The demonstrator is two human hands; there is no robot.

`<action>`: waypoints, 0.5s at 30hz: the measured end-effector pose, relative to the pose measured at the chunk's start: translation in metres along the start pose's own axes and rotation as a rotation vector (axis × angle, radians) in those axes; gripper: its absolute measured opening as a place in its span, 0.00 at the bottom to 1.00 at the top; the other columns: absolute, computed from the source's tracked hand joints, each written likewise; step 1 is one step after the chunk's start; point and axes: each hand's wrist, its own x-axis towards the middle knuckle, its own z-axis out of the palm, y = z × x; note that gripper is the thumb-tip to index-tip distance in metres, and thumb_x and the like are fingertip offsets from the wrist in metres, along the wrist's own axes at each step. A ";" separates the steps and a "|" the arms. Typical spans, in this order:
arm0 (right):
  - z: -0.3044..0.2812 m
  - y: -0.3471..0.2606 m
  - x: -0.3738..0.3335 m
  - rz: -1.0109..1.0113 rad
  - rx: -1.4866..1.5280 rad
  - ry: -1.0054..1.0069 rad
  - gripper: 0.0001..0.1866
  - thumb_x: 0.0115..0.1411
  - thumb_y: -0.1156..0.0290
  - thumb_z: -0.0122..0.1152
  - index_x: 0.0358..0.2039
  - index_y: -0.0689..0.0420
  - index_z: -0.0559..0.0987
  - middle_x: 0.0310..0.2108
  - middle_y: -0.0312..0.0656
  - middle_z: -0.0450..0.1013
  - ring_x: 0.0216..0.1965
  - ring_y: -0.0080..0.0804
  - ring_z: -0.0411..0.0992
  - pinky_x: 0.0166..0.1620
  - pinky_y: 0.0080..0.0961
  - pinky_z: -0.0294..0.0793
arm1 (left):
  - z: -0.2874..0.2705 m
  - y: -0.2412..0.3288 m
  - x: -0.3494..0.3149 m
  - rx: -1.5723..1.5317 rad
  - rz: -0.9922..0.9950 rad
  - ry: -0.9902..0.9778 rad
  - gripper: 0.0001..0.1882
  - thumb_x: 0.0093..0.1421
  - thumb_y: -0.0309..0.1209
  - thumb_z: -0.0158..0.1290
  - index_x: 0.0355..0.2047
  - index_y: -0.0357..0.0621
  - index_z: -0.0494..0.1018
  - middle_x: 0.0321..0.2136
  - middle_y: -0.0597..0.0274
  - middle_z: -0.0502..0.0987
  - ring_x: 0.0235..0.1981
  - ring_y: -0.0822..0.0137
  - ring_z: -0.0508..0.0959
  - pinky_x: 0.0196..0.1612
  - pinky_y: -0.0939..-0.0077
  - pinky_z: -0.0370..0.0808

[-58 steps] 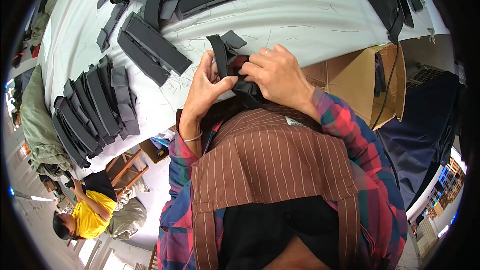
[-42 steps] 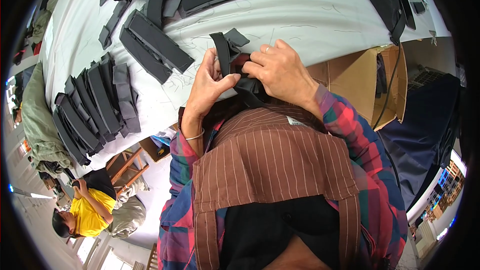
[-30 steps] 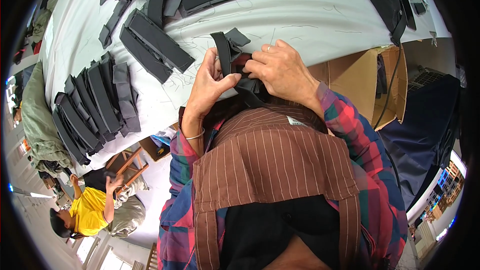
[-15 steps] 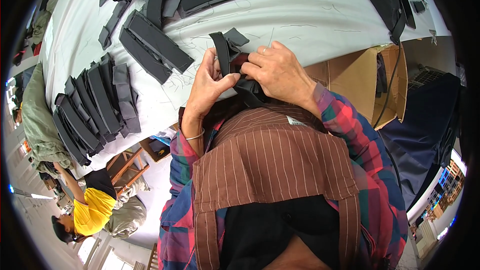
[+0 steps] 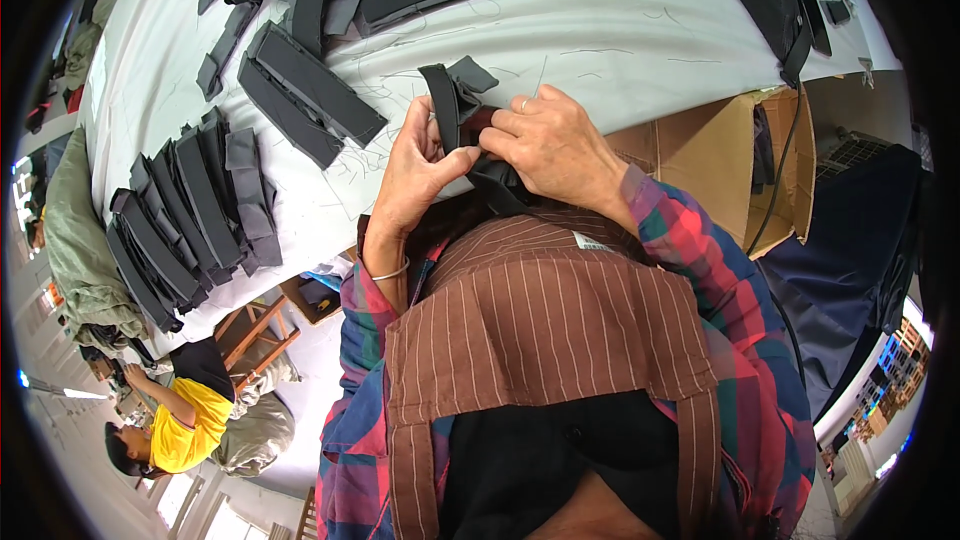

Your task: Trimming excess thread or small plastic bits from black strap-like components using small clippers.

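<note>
Near the table's front edge, a dark fabric strip (image 5: 443, 105) is bunched between my two hands. My left hand (image 5: 418, 158) is closed round its left side, with the thumb pressed on the cloth. My right hand (image 5: 548, 145), a ring on one finger, pinches the strip's right side; its fingertips are partly hidden by the folds. The lower end of the strip hangs toward my brown striped apron (image 5: 550, 320). A small grey flap (image 5: 474, 73) sticks out at the top of the strip.
Stitched dark strips (image 5: 310, 95) lie on the white-covered table (image 5: 600, 50), and a fanned row of strips (image 5: 190, 205) rests at its left edge. Loose threads are scattered about. An opened cardboard box (image 5: 715, 155) stands right, with a black cord (image 5: 783, 170) crossing it. A person in yellow (image 5: 195, 430) works at lower left.
My right hand has shifted very slightly, while the strip and my left hand look the same. The person at lower left has drawn an arm back from the green cloth.
</note>
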 end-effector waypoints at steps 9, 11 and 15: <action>-0.023 0.003 -0.006 0.270 0.251 0.087 0.03 0.51 0.70 0.61 0.27 0.54 0.77 0.26 0.35 0.76 0.30 0.32 0.74 0.33 0.29 0.69 | -0.001 0.001 -0.002 -0.019 0.023 0.023 0.28 0.51 0.19 0.55 0.52 0.35 0.59 0.40 0.57 0.74 0.39 0.74 0.73 0.41 0.81 0.71; -0.038 0.003 -0.011 0.308 0.334 0.098 0.04 0.53 0.71 0.61 0.30 0.55 0.78 0.27 0.36 0.77 0.31 0.30 0.75 0.35 0.28 0.70 | 0.000 0.011 -0.012 -0.016 0.031 0.055 0.28 0.51 0.20 0.55 0.52 0.35 0.58 0.42 0.55 0.74 0.39 0.73 0.73 0.42 0.79 0.71; -0.071 0.002 -0.029 0.611 1.112 0.234 0.09 0.58 0.77 0.56 0.39 0.63 0.78 0.32 0.35 0.75 0.34 0.19 0.69 0.39 0.17 0.68 | -0.011 0.046 -0.056 -0.501 0.207 -0.297 0.27 0.45 0.25 0.55 0.48 0.33 0.63 0.36 0.45 0.76 0.32 0.63 0.78 0.41 0.73 0.74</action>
